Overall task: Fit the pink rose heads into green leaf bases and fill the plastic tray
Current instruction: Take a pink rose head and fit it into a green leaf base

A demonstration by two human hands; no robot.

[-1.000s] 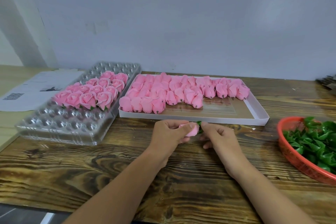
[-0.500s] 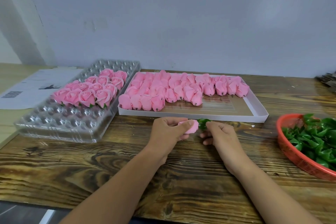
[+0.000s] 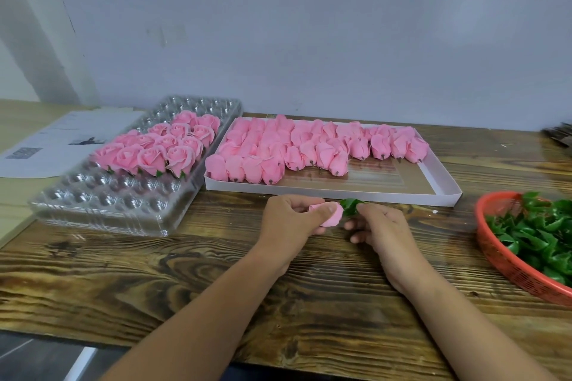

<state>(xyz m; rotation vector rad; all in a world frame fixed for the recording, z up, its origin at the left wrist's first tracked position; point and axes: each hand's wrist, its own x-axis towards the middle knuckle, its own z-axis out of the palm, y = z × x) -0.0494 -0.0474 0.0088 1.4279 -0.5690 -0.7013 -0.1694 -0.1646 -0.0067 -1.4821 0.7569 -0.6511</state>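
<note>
My left hand [image 3: 289, 223] grips a pink rose head [image 3: 335, 216] on its side, just above the wooden table. My right hand [image 3: 382, 226] pinches a green leaf base [image 3: 351, 206] against the rose's stem end. Several finished roses [image 3: 161, 148] stand in the far cells of the clear plastic tray [image 3: 102, 204] at the left; its near cells hold nothing. A white shallow box [image 3: 439, 182] behind my hands holds several loose rose heads [image 3: 309, 145] lying on their sides.
An orange basket [image 3: 495, 254] of green leaf bases [image 3: 544, 235] sits at the right edge. A printed paper sheet [image 3: 52, 145] lies at the far left beside the tray. A grey wall stands behind the table. A dark object [image 3: 560, 133] lies at the far right.
The green leaf base shows more now above my right fingers, beside the rose's end. Both hands have stayed in about the same place on the table.
</note>
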